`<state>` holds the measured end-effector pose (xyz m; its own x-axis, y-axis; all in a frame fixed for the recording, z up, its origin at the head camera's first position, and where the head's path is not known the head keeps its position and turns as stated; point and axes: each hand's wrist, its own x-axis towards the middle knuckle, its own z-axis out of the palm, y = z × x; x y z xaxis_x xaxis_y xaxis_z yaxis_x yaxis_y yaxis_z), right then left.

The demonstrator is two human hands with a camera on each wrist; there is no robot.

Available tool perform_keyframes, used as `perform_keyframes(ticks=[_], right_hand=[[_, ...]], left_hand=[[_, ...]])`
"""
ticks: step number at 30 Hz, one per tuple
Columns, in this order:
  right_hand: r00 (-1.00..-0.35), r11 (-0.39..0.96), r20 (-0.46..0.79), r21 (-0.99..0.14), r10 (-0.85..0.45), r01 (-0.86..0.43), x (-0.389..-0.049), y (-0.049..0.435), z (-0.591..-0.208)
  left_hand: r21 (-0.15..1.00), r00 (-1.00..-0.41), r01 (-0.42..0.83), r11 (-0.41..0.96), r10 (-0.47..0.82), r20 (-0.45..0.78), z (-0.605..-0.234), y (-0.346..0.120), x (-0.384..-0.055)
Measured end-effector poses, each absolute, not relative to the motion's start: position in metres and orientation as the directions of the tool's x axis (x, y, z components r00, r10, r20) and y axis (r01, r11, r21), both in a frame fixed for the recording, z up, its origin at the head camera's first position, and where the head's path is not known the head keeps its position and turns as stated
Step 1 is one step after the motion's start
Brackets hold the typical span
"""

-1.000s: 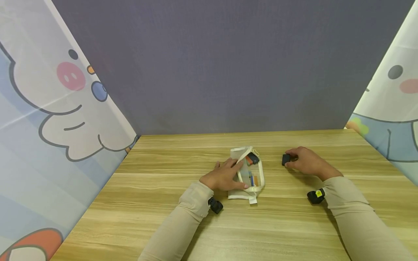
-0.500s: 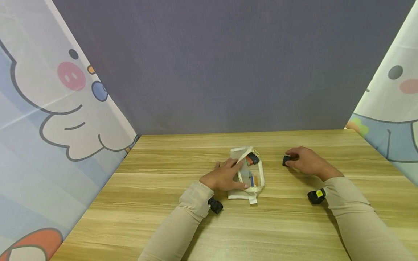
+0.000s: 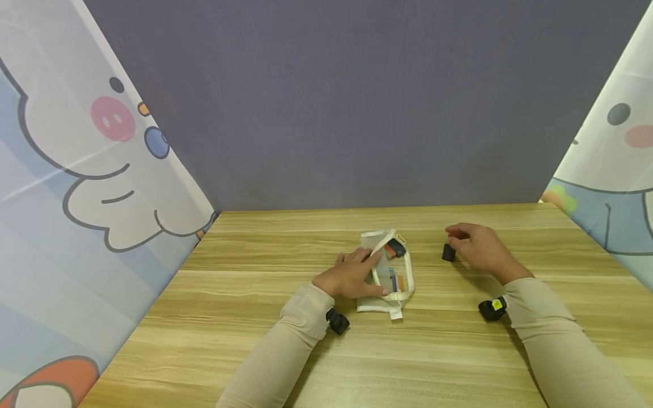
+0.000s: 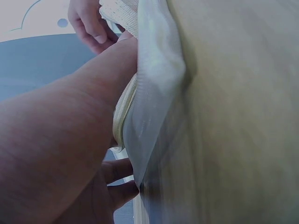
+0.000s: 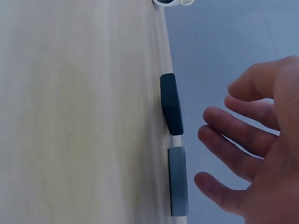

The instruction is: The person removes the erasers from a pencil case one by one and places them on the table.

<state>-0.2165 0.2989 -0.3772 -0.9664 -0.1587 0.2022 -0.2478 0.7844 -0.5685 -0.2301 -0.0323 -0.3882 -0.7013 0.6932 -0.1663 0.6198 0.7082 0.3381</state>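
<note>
Head view: mesh pouch point(image 3: 410, 269) on the table point(image 3: 285, 362), left of a small black block point(image 3: 449, 253). Left hand point(image 3: 352, 275) lay spread over the pouch's left side, thumb at the near end of the mouth, probably to keep it gaping and stop it sliding. Red-and-black item point(image 3: 395, 248) sat at the far end inside, blue strip point(image 3: 393, 281) and orange strip point(image 3: 400, 282) nearer. Right hand point(image 3: 480, 249) hung over the block's right side.

Left wrist view: thumb along the zip edge, other fingers apart by the mesh; thumb tip's exact contact hidden.

Right wrist view: fingers loosely bent and apart, nothing pinched, clear of the black block and a grey block point(image 5: 178, 182) just beside it. Gap probably left room for either.
</note>
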Motion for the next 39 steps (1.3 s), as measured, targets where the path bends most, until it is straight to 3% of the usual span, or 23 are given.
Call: perform_keyframes(ticks=[13,39], right_hand=[[-0.942,0.76,0.27,-0.564,-0.2,-0.323,-0.215,0.277,-0.369],[-0.895,0.681,0.168,-0.596,-0.413,-0.426,-0.204,0.214,-0.377]], left_hand=[[0.319,-0.698,0.636,0.703,0.7,-0.152,-0.388,-0.029,-0.233],[0.301,-0.722,0.609,0.734,0.67,-0.173,-0.388,-0.029,-0.227]])
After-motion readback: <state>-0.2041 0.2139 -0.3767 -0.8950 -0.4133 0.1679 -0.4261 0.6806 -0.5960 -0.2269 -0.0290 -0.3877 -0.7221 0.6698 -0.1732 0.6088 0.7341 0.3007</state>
